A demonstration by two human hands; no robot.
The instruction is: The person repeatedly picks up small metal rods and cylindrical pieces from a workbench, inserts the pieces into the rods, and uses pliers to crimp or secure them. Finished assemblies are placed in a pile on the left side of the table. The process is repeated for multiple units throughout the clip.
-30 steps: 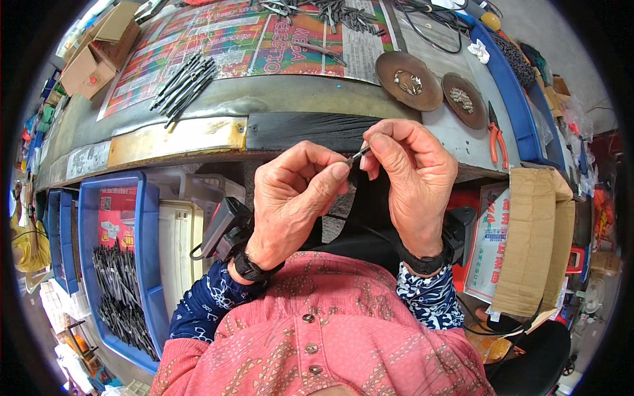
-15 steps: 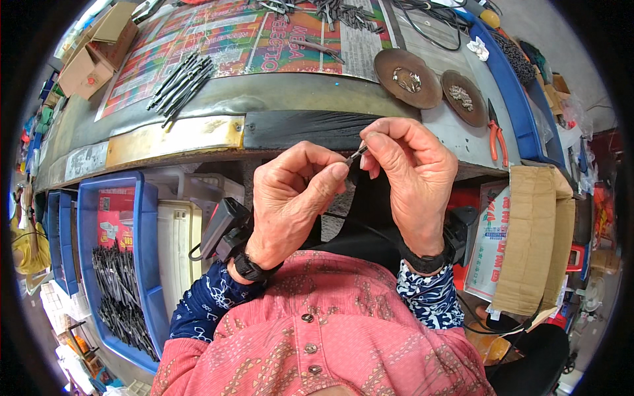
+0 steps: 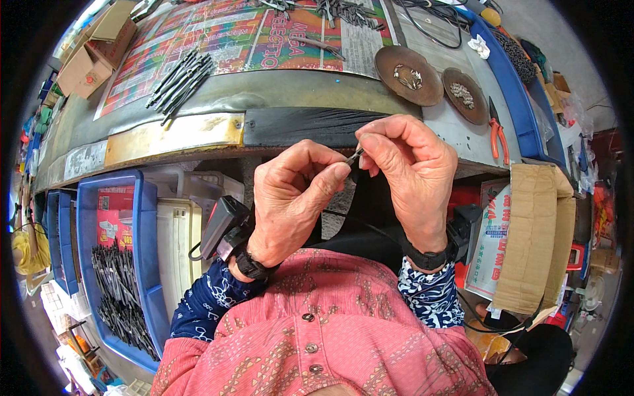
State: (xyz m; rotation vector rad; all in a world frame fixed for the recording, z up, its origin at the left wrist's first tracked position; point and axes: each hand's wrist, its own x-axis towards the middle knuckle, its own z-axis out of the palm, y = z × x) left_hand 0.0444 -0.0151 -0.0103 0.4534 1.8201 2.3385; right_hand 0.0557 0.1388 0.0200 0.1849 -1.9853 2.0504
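Just in front of the table edge, my left hand (image 3: 294, 198) and my right hand (image 3: 413, 175) meet with their fingertips pinched. Between them is a thin dark rod-like piece (image 3: 354, 158), gripped at its left end by my left thumb and index finger. At its other end are my right fingertips, closed over a tiny pale tip. Most of the piece is hidden by the fingers, so its kind cannot be made out. A bundle of thin black rods (image 3: 179, 86) lies on the table to the left. Small silvery bits fill a round brown dish (image 3: 389, 69) and a smaller brown dish (image 3: 456, 105).
Red-handled pliers (image 3: 496, 135) lie right of the dishes, beside a long blue tray (image 3: 515, 99). A blue bin (image 3: 152, 277) of black rods stands below left. An open cardboard box (image 3: 535, 237) is below right. More black pieces (image 3: 347, 13) lie at the back.
Both hands keep their pinch on the thin piece; my right fingertips have shifted very slightly left and up. Otherwise little differs.
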